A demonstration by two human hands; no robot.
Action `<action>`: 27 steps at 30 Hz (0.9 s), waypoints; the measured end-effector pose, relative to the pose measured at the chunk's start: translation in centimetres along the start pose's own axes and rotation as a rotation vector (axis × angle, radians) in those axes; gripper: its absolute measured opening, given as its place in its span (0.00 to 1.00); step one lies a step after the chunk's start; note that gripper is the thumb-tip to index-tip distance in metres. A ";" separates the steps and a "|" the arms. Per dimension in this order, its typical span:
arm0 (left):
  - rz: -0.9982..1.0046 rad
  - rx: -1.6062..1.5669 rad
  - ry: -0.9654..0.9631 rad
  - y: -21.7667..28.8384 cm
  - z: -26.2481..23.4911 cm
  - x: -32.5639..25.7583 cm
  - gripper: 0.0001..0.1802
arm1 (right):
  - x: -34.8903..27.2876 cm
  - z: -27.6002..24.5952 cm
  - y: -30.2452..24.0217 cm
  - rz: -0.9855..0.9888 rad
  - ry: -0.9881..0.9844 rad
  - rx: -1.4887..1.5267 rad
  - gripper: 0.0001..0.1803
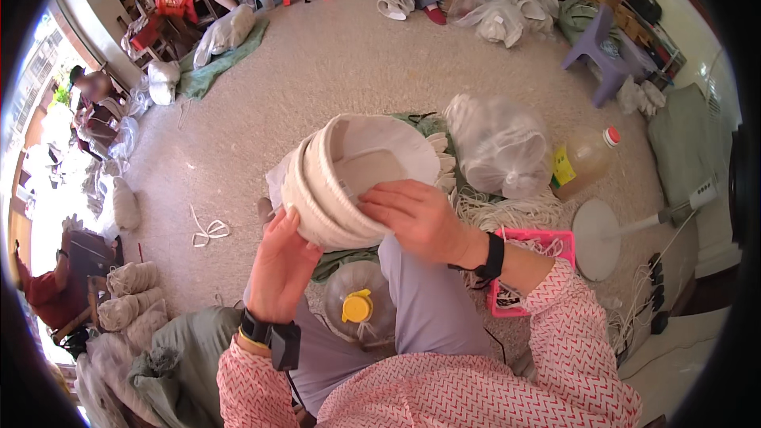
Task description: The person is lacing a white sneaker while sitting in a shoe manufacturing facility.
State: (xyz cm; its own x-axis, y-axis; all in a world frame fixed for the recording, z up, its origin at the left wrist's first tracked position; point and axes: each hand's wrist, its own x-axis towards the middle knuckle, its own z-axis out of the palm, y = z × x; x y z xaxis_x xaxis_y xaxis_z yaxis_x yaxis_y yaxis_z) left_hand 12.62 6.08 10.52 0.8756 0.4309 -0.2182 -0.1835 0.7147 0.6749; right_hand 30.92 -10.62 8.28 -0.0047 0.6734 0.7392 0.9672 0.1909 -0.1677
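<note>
left hand (279, 265) + right hand (416, 218) — rope basket (333, 190) | white liner inside

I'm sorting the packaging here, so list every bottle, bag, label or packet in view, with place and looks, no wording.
Plastic bottle: lying on the carpet right of the woven basket, yellowish liquid, red cap, yellow label.
Clear plastic bag: behind the right hand, bulging with pale items.
Jug: between the knees, clear, yellow cap.
Pink crate: by the right wrist, white label on its side.

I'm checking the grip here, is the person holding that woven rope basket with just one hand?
No, both hands are on the rope basket: the left hand cups its side and the right hand presses its rim.
</note>
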 end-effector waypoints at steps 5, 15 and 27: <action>-0.175 -0.110 -0.021 -2.1 -4.8 7.9 0.17 | -1.1 3.8 8.6 0.155 -0.040 0.111 0.11; -0.406 0.210 0.322 -6.5 -11.2 9.0 0.03 | -8.7 12.3 32.5 0.411 -0.428 -0.163 0.07; -0.543 0.276 0.323 -9.3 -12.4 9.4 0.08 | -16.3 18.5 39.8 0.380 -0.883 -0.260 0.09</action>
State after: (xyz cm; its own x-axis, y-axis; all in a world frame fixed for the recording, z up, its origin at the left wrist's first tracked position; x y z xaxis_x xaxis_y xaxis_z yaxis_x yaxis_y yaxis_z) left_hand 17.03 10.37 -6.54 0.6264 0.2246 -0.7464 0.4012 0.7281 0.5558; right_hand 64.78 -0.82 -22.48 0.2316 0.9674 -0.1025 0.9688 -0.2389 -0.0664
